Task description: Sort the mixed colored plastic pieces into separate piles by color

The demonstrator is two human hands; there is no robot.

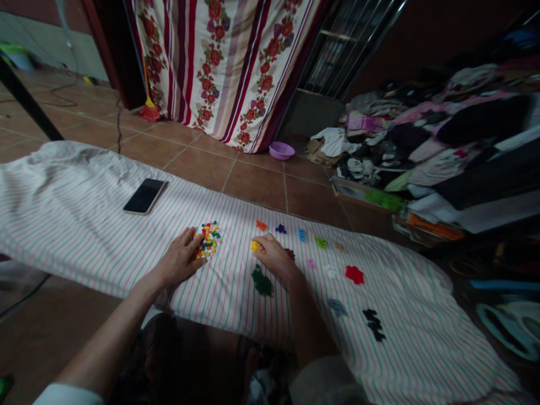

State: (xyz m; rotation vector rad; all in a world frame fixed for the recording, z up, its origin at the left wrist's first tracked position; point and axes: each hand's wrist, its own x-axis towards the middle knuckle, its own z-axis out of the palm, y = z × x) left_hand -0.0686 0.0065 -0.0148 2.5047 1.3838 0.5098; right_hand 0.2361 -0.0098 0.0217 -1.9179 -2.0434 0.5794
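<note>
My left hand (182, 256) lies with its fingers spread at the edge of a mixed pile of small pieces (210, 241), coloured yellow, white, red, green and orange. Curled fingers of my right hand (272, 254) close around small yellow pieces (255, 246); how many are inside is hidden. Just below it sits a dark green pile (262, 281), and brown pieces (289, 254) show partly behind the hand. Further along are orange (261, 225), purple (280, 229), blue (301, 234) and lime green (321, 242) groups. The pieces are too small to name.
A striped cloth (202, 304) covers the long surface, with a phone (145, 196) towards the left. Red (355, 275), grey (337, 307) and black (373, 325) groups lie rightward. Beyond are a purple basin (282, 150), a floral curtain (228, 67) and heaped clothes (422, 124).
</note>
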